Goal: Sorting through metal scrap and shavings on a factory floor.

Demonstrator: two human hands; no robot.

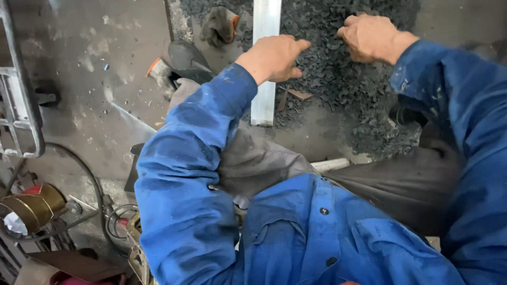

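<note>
Our left hand [274, 57] lies loosely curled on the pale metal bar [265, 63], which rests upright across the dark gravel-like heap [338, 74]; our right hand [372, 37] is fisted in the heap, contents unseen; we judge steady downward pressure keeps the bar from sliding.

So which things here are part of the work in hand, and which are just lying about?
In hand:
- left hand on the pale metal bar
- right hand over the dark gravel-like bits

Lying about:
- glove
- brass-coloured can
- metal frame
- looped cable
</note>
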